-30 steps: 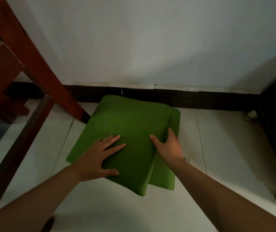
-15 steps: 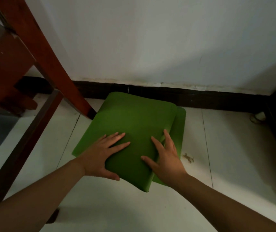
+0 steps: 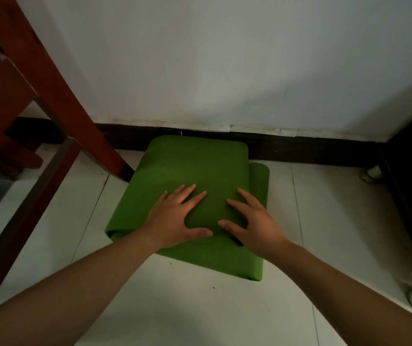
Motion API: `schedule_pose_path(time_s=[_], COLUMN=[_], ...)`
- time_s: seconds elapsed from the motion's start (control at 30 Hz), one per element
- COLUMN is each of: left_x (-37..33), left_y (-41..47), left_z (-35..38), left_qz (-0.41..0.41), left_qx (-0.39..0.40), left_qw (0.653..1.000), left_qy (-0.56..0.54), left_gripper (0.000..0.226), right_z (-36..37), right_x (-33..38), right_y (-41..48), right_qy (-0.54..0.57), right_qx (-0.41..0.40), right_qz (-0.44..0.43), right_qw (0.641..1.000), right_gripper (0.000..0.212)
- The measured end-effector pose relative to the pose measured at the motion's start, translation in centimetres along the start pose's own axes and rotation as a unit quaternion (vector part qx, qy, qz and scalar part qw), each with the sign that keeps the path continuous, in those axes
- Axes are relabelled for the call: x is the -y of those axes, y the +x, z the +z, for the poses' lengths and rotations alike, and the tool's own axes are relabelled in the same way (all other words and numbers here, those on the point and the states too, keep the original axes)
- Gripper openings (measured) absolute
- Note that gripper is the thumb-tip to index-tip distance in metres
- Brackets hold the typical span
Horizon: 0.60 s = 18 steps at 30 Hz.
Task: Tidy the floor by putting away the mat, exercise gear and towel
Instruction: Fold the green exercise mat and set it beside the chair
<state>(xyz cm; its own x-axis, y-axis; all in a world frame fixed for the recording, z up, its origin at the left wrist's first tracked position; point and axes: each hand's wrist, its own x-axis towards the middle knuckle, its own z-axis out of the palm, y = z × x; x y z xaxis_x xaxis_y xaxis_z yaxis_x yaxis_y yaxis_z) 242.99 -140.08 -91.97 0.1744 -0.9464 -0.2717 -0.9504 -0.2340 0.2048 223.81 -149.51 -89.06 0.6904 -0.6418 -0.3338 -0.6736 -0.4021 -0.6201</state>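
Both left hand (image 3: 175, 218) and right hand (image 3: 257, 227) flat on mat (image 3: 195, 166), underlayer obscured

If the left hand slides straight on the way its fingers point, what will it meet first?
Probably the dark skirting board under the wall, after crossing the folded green mat that the left hand presses; depth is unclear.

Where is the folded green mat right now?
Head view, centre: the folded green mat lies on the white tiled floor at the dark baseboard, just right of the red-brown wooden leg.
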Motion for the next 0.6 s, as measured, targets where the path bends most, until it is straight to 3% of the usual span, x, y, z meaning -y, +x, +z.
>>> schedule_pose_path(time_s=[0.23, 0.47, 0.6], left_x=[0.8, 1.4, 0.8], left_y=[-0.8, -1.9, -1.8], left_z=[1.5, -0.5, -1.4], left_qz=[0.015, 0.035, 0.037], left_qx=[0.022, -0.018, -0.029], left_qw=[1.000, 0.993, 0.993], left_qy=[-0.005, -0.109, -0.110], left_gripper=[0.099, 0.084, 0.079], right_z=[0.3, 0.1, -0.6], right_x=[-1.8, -0.7, 0.5], right_y=[-0.6, 0.0, 0.2], right_qy=[-0.116, -0.099, -0.076], right_qx=[0.051, 0.019, 0.012], right_qz=[-0.077, -0.093, -0.086], right_qw=[0.989, 0.991, 0.993], right_gripper=[0.084, 0.088, 0.084])
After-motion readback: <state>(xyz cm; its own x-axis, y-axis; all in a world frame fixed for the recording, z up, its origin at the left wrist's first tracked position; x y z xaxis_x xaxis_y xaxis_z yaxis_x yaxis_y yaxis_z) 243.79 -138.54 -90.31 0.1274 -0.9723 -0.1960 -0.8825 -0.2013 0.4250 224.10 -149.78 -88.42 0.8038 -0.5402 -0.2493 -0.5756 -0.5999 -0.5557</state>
